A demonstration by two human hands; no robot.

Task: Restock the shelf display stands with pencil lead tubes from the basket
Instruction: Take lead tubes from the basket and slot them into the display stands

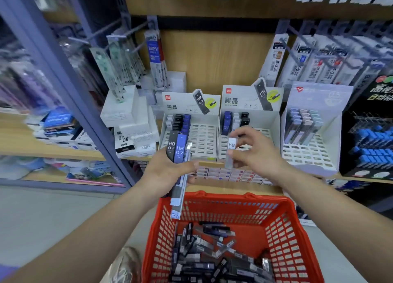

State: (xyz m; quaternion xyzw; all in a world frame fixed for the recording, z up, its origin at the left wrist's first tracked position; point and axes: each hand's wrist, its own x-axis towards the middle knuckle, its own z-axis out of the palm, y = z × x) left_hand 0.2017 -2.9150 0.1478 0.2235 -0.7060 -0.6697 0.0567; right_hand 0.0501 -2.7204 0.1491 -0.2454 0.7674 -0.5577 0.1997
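Observation:
My left hand (pixel 170 172) grips a bundle of lead tubes (pixel 178 148), black, blue and clear, marked HB 0.7, held upright above the basket's far rim. My right hand (pixel 253 151) pinches a single white HB tube (pixel 230 153) in front of the right display stand (pixel 248 121). The left display stand (pixel 191 125) holds a few black, blue and white tubes at its back left; most of its slots are bare. The right stand has a few tubes at its back left too. The red basket (pixel 287 236) below holds several loose tubes (pixel 212 259).
A third white stand (pixel 314 134) with pastel tubes sits to the right, beside a black rack of blue items (pixel 370 146). White boxes (pixel 129 117) are stacked left of the stands. Hanging packs (pixel 306 59) line the pegs above. A purple shelf post (pixel 85 104) runs diagonally at left.

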